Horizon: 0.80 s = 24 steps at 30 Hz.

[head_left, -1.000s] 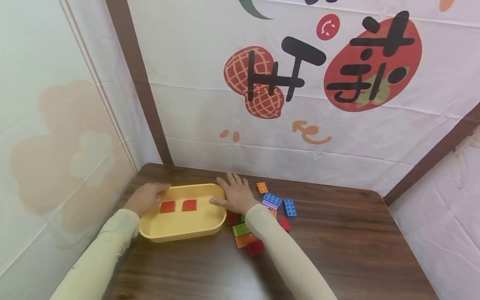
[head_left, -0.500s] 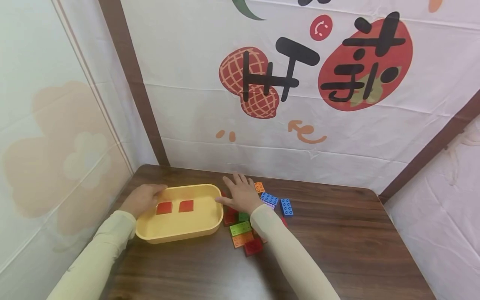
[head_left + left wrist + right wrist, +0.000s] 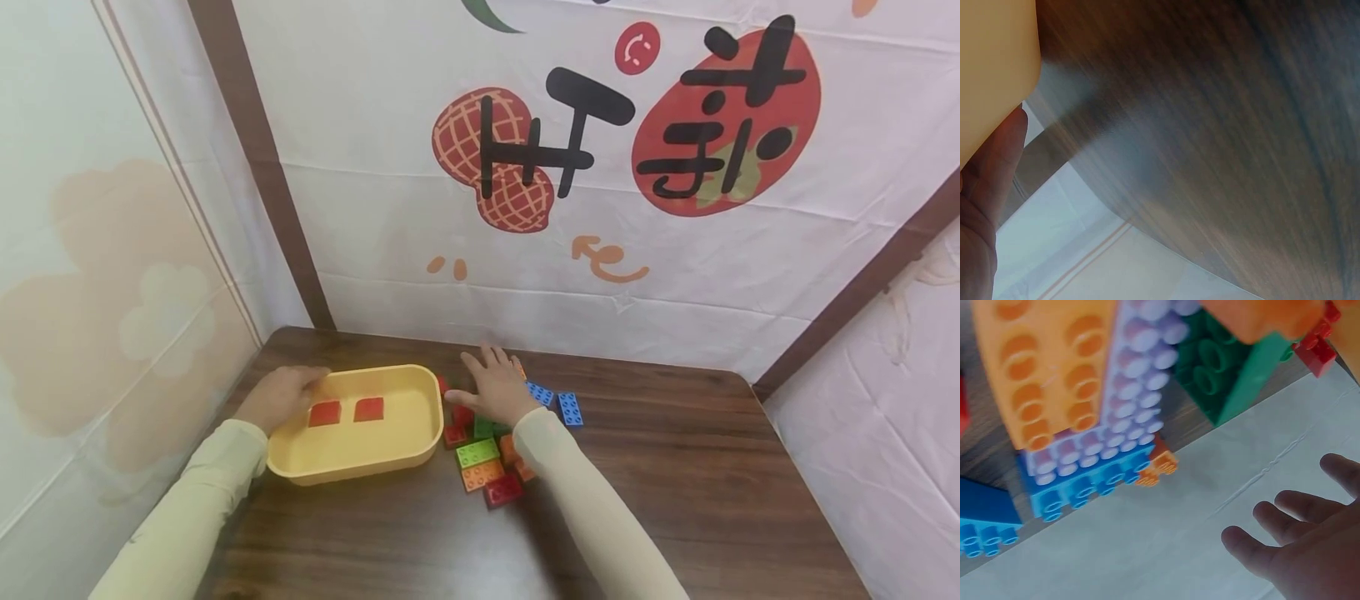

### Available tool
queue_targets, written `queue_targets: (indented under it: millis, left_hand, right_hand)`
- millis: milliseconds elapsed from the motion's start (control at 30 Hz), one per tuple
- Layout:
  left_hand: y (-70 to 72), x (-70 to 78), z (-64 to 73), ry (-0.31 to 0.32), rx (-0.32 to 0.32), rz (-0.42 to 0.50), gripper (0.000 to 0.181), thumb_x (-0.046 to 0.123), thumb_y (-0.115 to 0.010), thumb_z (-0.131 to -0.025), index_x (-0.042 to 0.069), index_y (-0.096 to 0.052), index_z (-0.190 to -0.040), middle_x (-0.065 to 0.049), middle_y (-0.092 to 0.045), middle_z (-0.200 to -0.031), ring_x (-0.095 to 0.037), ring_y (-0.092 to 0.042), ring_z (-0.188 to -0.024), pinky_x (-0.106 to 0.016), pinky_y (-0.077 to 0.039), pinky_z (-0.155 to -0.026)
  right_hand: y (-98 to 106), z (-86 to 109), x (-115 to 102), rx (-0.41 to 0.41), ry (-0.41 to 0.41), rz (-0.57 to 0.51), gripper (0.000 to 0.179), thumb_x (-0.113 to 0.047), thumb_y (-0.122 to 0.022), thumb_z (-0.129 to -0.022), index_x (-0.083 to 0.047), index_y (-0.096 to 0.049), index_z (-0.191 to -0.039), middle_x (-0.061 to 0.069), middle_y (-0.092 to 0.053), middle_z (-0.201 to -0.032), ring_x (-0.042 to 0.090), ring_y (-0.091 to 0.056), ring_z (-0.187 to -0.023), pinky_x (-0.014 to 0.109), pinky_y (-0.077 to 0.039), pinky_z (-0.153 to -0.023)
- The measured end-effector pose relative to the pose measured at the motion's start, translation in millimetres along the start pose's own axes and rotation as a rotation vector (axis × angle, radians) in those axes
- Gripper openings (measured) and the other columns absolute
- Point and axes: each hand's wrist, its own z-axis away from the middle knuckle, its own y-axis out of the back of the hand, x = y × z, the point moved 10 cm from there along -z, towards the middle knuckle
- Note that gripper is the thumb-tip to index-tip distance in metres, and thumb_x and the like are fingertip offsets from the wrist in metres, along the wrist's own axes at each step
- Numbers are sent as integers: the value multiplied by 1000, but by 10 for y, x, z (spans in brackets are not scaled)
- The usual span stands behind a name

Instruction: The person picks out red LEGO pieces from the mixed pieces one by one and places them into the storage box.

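A shallow yellow tray [image 3: 375, 462] lies on the left part of the table, with two flat red squares [image 3: 325, 413] inside. My left hand [image 3: 276, 398] grips the tray's left edge at the far corner; in the left wrist view, fingers [image 3: 1007, 144] lie along its outer wall. Just right of the tray, my right hand [image 3: 498, 390] hovers with spread fingers over a heap of building bricks and holds nothing. Lime green [image 3: 477, 453], orange and red bricks show near the forearm. In the right wrist view, a lilac brick [image 3: 1129, 394] sits on a blue one.
A blue brick [image 3: 570, 409] lies apart at the right of the heap. The brown wooden table [image 3: 675, 483] meets a white printed cloth wall [image 3: 375, 208] at the back, and another cloth wall [image 3: 127, 333] stands close on the left.
My right hand has moved from the tray's right rim rightward over the bricks, away from the tray. The left hand stays on the tray. The head view has shifted slightly.
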Motion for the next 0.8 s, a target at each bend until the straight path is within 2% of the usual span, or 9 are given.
queue_targets:
  millis: [300, 433, 800]
  left_hand:
    - [39, -26, -13, 11, -3, -9, 37, 0, -60, -92, -1, -67, -129, -25, -67, -121, -47, -61, -114, -62, -44, -101]
    - [44, -16, -19, 4, -1, -12, 35, 2, -60, -94, -1, -67, -129, -25, -67, -121, -47, -61, -113, -63, -44, -101]
    - [41, 45, -6, -14, 11, 3, 35, 1, -61, -93, -2, -68, -126, -25, -68, -118, -46, -62, -112, -61, -45, -100]
  right_hand:
    - [-54, 34, 115, -8, -25, -31, 86, -73, -51, -92, -20, -37, -158, 17, -19, -165, 36, -16, -151, 61, -15, -119]
    - [-119, 30, 132, -11, -31, -6, 87, -74, -53, -90, -21, -40, -157, 17, -22, -165, 37, -18, -151, 63, -17, -118]
    - [-249, 50, 97, -83, -30, 40, 84, -68, -60, -89, -23, -38, -157, 16, -21, -165, 37, -17, -151, 64, -19, -116]
